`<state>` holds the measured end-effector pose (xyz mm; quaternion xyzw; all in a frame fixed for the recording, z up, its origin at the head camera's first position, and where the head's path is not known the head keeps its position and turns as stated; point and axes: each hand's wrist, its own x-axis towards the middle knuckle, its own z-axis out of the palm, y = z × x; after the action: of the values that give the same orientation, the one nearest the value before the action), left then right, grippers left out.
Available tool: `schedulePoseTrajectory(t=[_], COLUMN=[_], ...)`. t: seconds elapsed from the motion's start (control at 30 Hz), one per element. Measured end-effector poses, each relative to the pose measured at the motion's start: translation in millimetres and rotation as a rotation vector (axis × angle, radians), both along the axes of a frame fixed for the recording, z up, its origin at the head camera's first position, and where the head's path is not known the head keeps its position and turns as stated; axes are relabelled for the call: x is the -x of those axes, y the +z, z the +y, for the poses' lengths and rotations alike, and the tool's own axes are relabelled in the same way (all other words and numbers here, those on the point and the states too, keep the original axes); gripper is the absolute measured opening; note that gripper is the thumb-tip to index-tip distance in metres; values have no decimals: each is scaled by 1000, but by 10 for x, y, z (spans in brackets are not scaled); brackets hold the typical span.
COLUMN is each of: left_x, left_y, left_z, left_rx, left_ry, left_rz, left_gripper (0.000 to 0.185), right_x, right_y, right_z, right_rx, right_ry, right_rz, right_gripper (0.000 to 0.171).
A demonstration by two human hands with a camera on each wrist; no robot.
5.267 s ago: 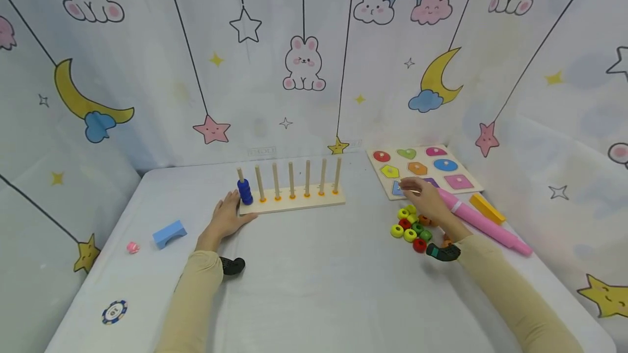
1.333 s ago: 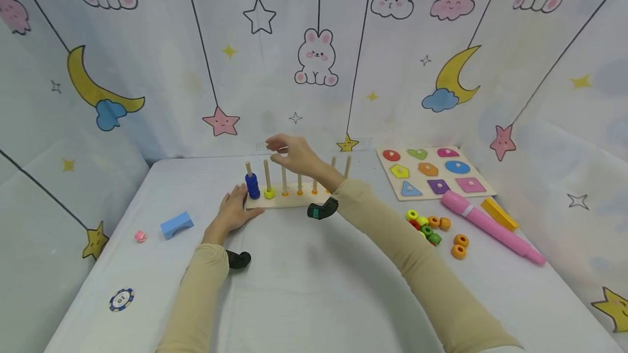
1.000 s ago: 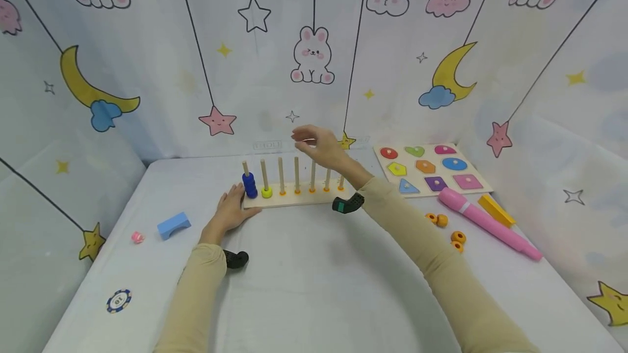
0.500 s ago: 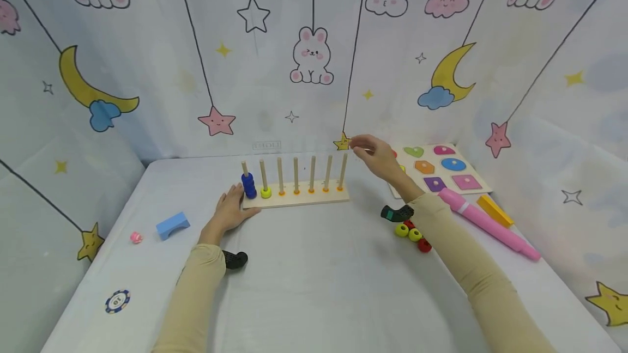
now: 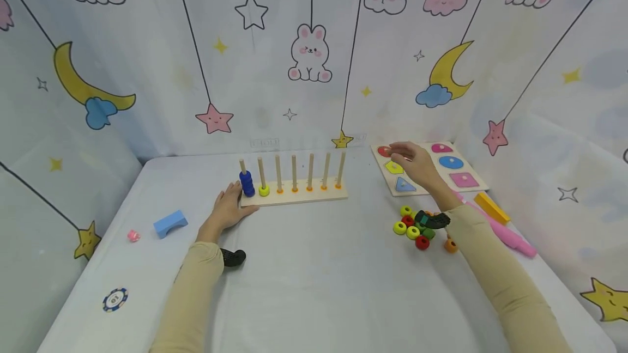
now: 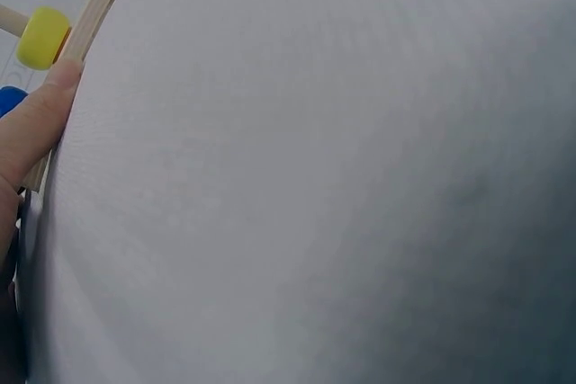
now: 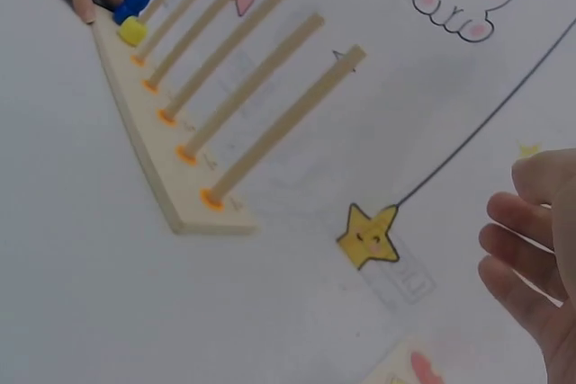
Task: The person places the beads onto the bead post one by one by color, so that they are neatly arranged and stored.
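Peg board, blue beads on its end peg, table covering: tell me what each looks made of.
Peg board: likely bare wood, matte; pale tan, with fine lines along its edge in the left wrist view.
Blue beads: painted wood or plastic, can't tell which; smooth, evenly coloured.
Table covering: probably cloth, matte; soft creases and a faint texture show.

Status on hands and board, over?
Left hand grips peg board end. Right hand above shape puzzle, no bead visible. Yellow bead on second peg from left. Wrist camera partly hides loose beads.
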<state>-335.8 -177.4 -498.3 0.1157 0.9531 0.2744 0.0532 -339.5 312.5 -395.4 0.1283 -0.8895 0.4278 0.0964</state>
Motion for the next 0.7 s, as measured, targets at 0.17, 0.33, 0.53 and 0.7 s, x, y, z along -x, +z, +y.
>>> schedulePoseTrajectory(t=[0.17, 0.33, 0.53, 0.7], left_x=[-16, -24, -35, -27], left_y=[-3, -31, -18, -6], left_z=[27, 27, 37, 41], left_rx=[2, 14, -5, 4], left_ry=[-2, -7, -9, -13], left_rz=[9, -4, -2, 7], left_gripper=[91, 91, 91, 89], right_x=[-97, -218, -358, -484], right_y=[-145, -320, -505, -621], right_z=[234, 388, 522, 575], right_rx=[-2, -20, -84, -186], right_ry=[-29, -1, 62, 97], right_rz=[-97, -156, -193, -275], right_gripper=[36, 36, 37, 36])
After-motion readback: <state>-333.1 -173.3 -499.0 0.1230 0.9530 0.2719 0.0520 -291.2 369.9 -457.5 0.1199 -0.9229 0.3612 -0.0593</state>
